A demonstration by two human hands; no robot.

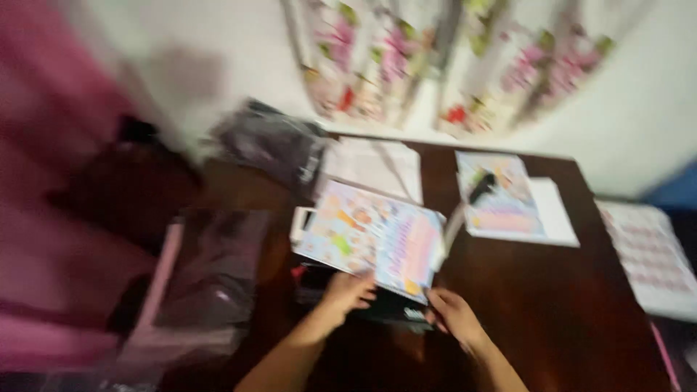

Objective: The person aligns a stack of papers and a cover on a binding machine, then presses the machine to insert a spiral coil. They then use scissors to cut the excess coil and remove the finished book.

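The picture is motion-blurred. A colourful picture book (pixel 374 236) lies tilted on the dark wooden table (pixel 552 305), over a dark flat object (pixel 388 308). My left hand (pixel 348 290) holds the book's near edge at its left side. My right hand (pixel 451 312) grips the book's near right corner. A second colourful book (pixel 501 196) lies farther right on a white sheet, with a small black object (pixel 482 185) on top of it.
A grey-black bag (pixel 272 141) sits at the table's far left. White papers (pixel 377 167) lie behind the book. A printed white sheet (pixel 650 254) is at the right. A dark case with pink edge (pixel 210 268) lies left. Floral curtains (pixel 450 58) hang behind.
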